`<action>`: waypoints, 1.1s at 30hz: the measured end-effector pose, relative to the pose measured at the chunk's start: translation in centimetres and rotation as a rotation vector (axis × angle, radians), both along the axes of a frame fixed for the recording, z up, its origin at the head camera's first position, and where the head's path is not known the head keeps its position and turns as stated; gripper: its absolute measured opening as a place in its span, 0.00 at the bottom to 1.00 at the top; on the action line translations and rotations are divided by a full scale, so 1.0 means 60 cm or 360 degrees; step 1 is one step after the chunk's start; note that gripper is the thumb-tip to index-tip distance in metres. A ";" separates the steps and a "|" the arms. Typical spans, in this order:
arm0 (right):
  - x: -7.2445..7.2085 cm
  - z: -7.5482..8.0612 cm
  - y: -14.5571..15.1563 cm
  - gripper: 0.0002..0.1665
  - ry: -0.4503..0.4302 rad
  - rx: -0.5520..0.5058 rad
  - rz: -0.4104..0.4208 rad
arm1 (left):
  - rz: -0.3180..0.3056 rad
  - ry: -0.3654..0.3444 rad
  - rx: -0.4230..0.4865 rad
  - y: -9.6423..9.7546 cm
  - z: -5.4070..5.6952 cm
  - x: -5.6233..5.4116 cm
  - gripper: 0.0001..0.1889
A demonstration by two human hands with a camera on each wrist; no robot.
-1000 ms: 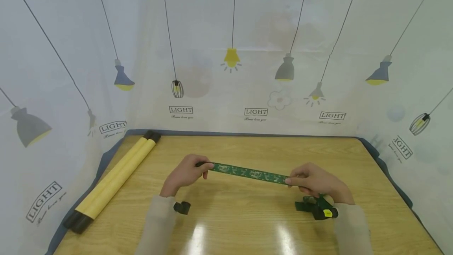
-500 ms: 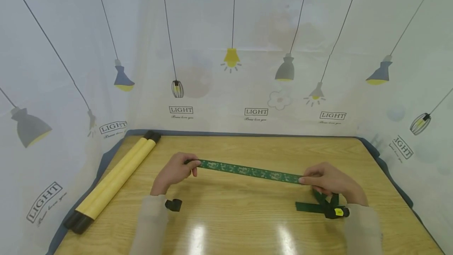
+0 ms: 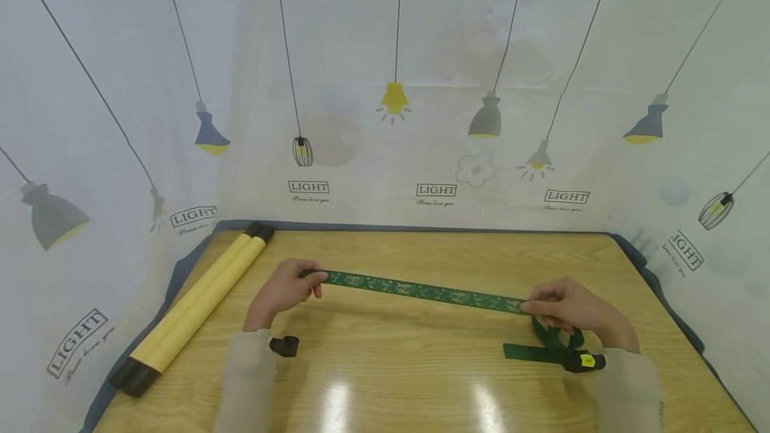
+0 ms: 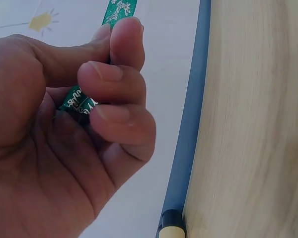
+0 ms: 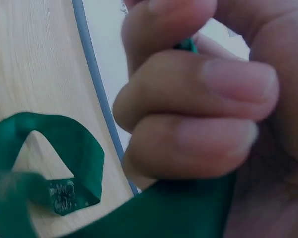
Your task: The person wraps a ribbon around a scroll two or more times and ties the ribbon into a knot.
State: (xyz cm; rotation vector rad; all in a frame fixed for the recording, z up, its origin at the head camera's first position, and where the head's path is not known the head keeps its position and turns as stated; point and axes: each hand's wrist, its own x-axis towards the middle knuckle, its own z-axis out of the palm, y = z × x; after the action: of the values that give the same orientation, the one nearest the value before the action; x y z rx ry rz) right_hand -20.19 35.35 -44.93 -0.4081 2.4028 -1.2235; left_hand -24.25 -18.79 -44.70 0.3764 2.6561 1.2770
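A green ribbon [image 3: 415, 290] with a pale printed pattern stretches between the two hands above the table, sloping down a little to the right. My left hand [image 3: 285, 286] pinches one end between thumb and forefinger; in the left wrist view a short folded bit of ribbon [image 4: 78, 100] shows inside the curled fingers. At the other side my right hand [image 3: 568, 303] pinches the ribbon too. From beneath it the rest of the ribbon [image 3: 532, 353] hangs in loops down toward the tabletop. Close up, the right wrist view shows a ribbon loop [image 5: 84, 153] beside the curled fingers.
Two yellow rolls [image 3: 198, 306] with black ends lie side by side along the left edge of the wooden table [image 3: 409, 379]. Behind it hangs a white curtain [image 3: 373, 39] printed with lamps. Dark straps [image 3: 285, 346] sit near both wrists.
Both hands have moved apart, the left one leftward and the right one rightward. A longer stretch of ribbon now spans between them. Loops under the right hand have shifted right and opened out.
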 end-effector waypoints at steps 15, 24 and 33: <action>0.009 0.012 0.014 0.14 0.0038 -0.0164 0.0122 | 0.0094 0.0015 -0.0019 -0.029 0.009 0.003 0.11; 0.005 0.011 0.016 0.07 -0.0058 -0.0562 0.0466 | 0.0109 -0.0025 0.0003 -0.036 0.012 0.003 0.12; 0.003 0.004 0.011 0.15 -0.0261 -0.0922 0.0844 | 0.0075 -0.0039 -0.0007 -0.040 0.009 0.004 0.11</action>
State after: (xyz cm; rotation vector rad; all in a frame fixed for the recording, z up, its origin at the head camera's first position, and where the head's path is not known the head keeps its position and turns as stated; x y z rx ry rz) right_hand -19.99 36.00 -44.66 -0.9951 1.6105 -1.5841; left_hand -24.03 -21.19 -44.18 0.2976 2.6616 1.2807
